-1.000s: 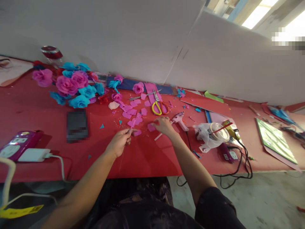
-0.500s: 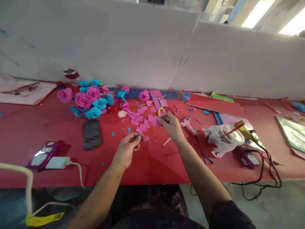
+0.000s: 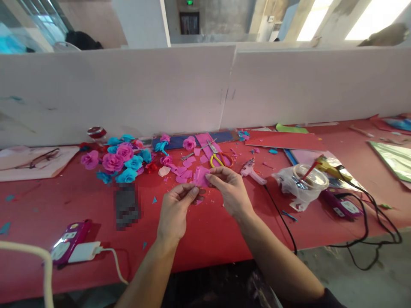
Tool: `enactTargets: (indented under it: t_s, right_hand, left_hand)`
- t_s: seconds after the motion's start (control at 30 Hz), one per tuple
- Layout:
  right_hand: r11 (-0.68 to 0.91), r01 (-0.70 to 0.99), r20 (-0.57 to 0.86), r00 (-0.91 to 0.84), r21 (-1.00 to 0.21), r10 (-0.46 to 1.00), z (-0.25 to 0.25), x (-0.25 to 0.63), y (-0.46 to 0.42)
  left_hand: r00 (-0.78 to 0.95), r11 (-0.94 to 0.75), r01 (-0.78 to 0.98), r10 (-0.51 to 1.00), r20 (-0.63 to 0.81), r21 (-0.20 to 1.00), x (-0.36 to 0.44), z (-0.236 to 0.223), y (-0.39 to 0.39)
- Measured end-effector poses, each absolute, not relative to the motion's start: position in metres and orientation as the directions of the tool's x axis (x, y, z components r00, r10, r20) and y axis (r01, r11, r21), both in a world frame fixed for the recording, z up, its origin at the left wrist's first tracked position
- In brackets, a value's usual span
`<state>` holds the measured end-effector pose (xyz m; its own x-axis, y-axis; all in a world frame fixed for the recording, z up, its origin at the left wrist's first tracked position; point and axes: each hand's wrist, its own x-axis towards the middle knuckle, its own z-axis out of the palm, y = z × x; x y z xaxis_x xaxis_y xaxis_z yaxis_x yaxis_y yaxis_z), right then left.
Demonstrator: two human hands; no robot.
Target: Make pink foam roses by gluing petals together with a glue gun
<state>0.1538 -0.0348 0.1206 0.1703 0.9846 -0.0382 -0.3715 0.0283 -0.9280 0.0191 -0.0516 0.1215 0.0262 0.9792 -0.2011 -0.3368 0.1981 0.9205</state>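
Left hand (image 3: 174,209) and right hand (image 3: 232,191) pinch pink paper (image 3: 200,176) in their fingers; flowers (image 3: 113,163) leftward look done, loose petals (image 3: 181,173) beyond don't.

The fingers of the left hand (image 3: 175,210) and right hand (image 3: 233,192) cover part of the outline of the pink paper piece (image 3: 201,176) between them; its full shape cannot be determined. Coarse pixel blocks obscure the surface of the dark rectangular object (image 3: 127,206) on the tabletop (image 3: 205,239), blooms of the paper flowers (image 3: 113,162) overlap others behind, and the plastic bag (image 3: 285,184) hides the lower part of the tub (image 3: 316,183). The left picture edge cuts off the beige tube (image 3: 48,269) and the white sheet (image 3: 54,167), the right edge truncates the green foil panel (image 3: 391,159), and the green sign (image 3: 189,2) at the top edge is too small to read.
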Motion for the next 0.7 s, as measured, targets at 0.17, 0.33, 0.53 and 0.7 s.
enactTargets:
  t_s: [0.17, 0.33, 0.53, 0.7]
  right_hand:
    - [0.045, -0.382, -0.021, 0.167, -0.923, 0.986, 0.127, 0.158, -0.037]
    - [0.046, -0.354, -0.017, 0.172, -0.934, 0.985, 0.132, 0.162, -0.040]
    - [0.073, -0.297, 0.026, 0.159, -0.952, 0.987, 0.131, 0.164, -0.040]
    - [0.089, -0.257, 0.053, 0.145, -0.962, 0.988, 0.131, 0.166, -0.042]
  left_hand:
    - [0.034, 0.199, -0.327, 0.979, -0.199, 0.924, 0.024, 0.122, -0.050]
    - [0.030, 0.181, -0.306, 0.983, -0.181, 0.935, 0.025, 0.120, -0.049]
    - [0.029, 0.202, -0.346, 0.978, -0.205, 0.916, 0.027, 0.119, -0.048]
    - [0.037, 0.195, -0.353, 0.980, -0.195, 0.915, 0.028, 0.117, -0.048]
